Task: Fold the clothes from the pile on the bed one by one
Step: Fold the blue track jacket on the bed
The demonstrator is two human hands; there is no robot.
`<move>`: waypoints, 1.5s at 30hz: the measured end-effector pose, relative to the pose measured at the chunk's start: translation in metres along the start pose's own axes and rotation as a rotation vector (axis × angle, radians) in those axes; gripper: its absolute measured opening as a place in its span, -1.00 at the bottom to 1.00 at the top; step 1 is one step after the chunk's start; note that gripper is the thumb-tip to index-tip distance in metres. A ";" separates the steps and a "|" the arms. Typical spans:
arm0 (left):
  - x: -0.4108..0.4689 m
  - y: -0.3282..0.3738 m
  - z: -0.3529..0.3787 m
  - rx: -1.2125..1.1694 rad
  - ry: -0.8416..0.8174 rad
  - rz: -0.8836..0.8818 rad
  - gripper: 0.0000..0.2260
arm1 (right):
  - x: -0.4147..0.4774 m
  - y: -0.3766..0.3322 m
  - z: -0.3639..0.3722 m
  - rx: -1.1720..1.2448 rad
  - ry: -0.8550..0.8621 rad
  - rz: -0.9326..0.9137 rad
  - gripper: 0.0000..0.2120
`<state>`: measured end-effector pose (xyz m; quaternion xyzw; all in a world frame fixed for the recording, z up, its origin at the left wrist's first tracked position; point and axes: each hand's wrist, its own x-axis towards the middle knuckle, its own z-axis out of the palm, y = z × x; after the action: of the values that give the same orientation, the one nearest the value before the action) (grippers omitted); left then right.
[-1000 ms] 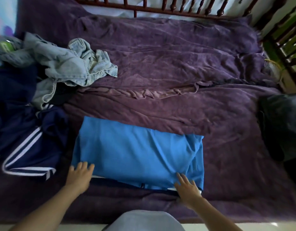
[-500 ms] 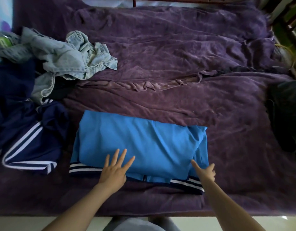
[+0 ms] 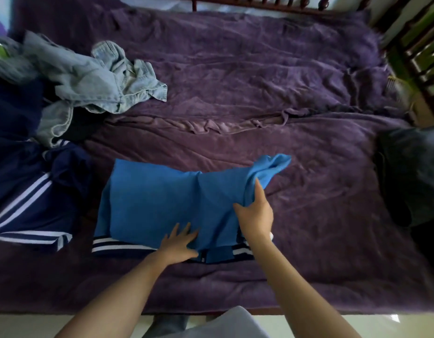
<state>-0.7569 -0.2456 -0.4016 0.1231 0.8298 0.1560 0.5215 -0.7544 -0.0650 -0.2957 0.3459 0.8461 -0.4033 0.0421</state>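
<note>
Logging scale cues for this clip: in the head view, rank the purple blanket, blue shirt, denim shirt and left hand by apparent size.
1. purple blanket
2. blue shirt and denim shirt: about alike. The denim is crumpled and farther away, so they are left unranked.
3. left hand

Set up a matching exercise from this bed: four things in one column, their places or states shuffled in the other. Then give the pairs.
1. left hand
2. right hand
3. denim garment
4. navy striped garment

A. crumpled near the far left corner of the bed
B. grips the raised end of the blue garment
C. lies beside the blue garment, on its left
D. presses flat on the blue garment

Pairs: 1-D, 2-B, 3-A, 4-C
</note>
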 end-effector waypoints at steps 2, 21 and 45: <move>-0.016 -0.004 -0.011 -0.523 0.007 0.043 -0.44 | -0.021 -0.038 0.022 -0.038 -0.099 -0.170 -0.29; -0.061 -0.135 -0.102 -1.170 0.708 0.009 -0.53 | -0.032 -0.036 0.150 -0.673 -0.629 -0.519 -0.43; 0.005 -0.191 -0.045 0.476 0.151 -0.038 0.22 | -0.051 0.024 0.162 -0.960 -0.419 -0.902 -0.21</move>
<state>-0.8073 -0.4260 -0.4616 0.2145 0.8821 -0.0448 0.4171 -0.7345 -0.1977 -0.4023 -0.1822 0.9662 -0.0204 0.1812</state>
